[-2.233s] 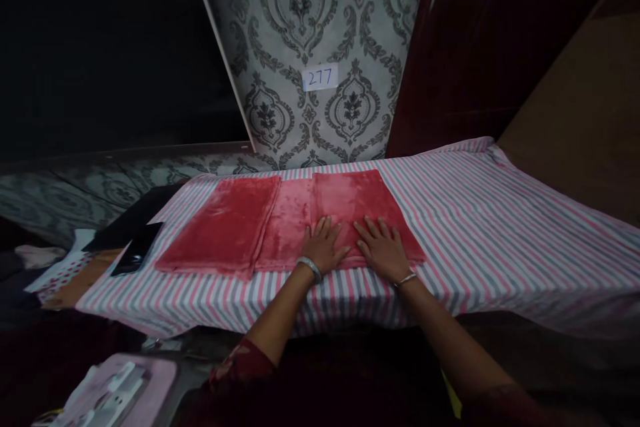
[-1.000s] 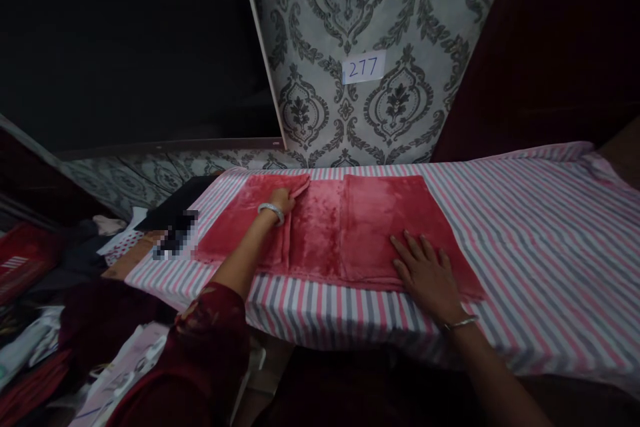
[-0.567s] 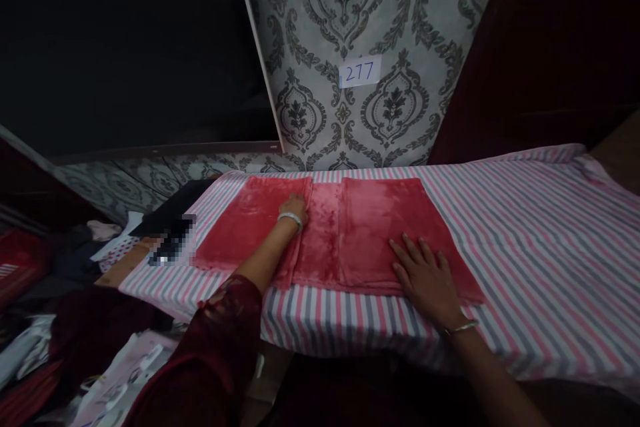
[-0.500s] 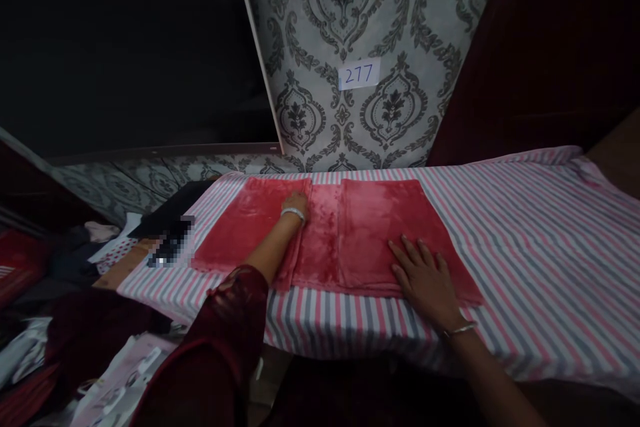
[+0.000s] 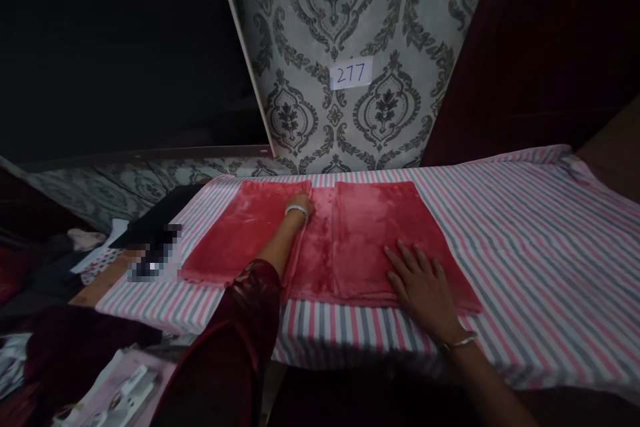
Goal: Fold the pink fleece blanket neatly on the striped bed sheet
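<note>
A red plush cloth (image 5: 380, 227) lies flat, its left and right sides folded inward, with a narrow strip of the lower layer showing between the two folds. My left hand (image 5: 301, 204), with a bracelet at the wrist, is closed at the far inner edge of the left fold; its fingertips are partly hidden. On the near part of the right fold rests my right hand (image 5: 423, 283), open and palm down, fingers spread. A thin bangle circles that wrist.
Under the cloth spreads a striped pink, grey and white sheet (image 5: 540, 253). A large dark screen (image 5: 125, 47) stands behind on the left. Patterned wallpaper bears a paper marked 277 (image 5: 351, 73). Clothes and a pink-white item (image 5: 125, 387) lie at lower left.
The left fold's inner edge has shifted slightly right with my left hand, narrowing the strip between the folds. My right hand stays in place on the cloth. The view has shifted a little.
</note>
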The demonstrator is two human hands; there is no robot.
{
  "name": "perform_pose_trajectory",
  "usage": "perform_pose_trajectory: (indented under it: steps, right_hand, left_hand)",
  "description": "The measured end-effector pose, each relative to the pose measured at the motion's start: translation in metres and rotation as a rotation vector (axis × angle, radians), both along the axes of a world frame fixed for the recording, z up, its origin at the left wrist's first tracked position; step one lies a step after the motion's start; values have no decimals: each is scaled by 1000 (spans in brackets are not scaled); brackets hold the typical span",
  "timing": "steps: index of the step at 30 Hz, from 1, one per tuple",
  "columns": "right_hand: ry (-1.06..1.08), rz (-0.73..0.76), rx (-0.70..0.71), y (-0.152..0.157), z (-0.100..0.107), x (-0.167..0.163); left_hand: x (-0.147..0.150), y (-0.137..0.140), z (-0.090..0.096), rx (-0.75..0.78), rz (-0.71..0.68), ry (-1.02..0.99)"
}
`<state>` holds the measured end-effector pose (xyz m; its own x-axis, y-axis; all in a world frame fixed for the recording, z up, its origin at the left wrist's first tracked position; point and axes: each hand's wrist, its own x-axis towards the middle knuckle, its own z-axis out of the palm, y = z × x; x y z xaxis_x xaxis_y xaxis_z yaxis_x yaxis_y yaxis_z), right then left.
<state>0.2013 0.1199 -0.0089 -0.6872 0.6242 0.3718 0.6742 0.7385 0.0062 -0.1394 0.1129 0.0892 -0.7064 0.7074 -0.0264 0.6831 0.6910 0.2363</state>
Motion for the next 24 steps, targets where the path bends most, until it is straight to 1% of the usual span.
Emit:
perform_pose_trajectory:
  steps: [3,6,8,11,13,16,20,22,24]
  right_hand:
    - [14,3,7,0,-1,1]
    - [24,6,10,1,-1,1]
    - [20,7,6,0,-1,2]
    - [14,8,-9,0,1,3]
    - [11,11,-25,0,1,3]
    - [5,19,-42,1,2,4]
    - [3,21,-36,2,1,4]
    - [-1,19,-31,1,2,3]
    - [-4,14,-26,1,2,3]
  left_hand:
    - [7,-10,10,-24,-47,31]
    - [24,-42,16,-32,-86,74]
    - [43,-74,11,-56,-120,134]
    - [76,-122,-4,-88,-154,219]
    - [91,-143,-12,-122,-150,228]
    - [98,-153,-16,-170,-135,181]
    - [97,-146,-16,-109,-115,168]
    - [97,-145,-18,-91,-147,160]
    - [96,-145,-18,-107,-215,107]
